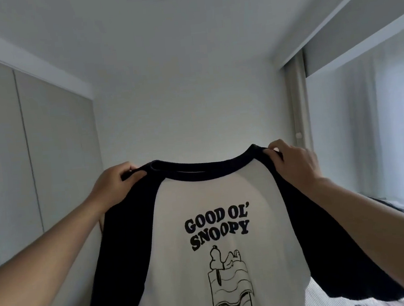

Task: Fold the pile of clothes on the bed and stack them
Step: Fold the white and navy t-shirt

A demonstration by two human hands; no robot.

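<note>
Left hand pinches the left shoulder of the raglan shirt at mid-frame; right hand pinches the right shoulder at the same height. Shirt hangs between them, print toward camera, long axis vertical, hem out of frame. Bed lower right, below the shirt: lay-down goes straight down.

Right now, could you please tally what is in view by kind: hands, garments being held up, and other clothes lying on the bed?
Hands: 2, the left hand and the right hand, each pinching a shoulder.
Held garments: 1, a white cotton T-shirt with black raglan sleeves.
Other clothes: 1 dark pile of fabric on the bed; separate pieces cannot be told.
Total: 4
</note>
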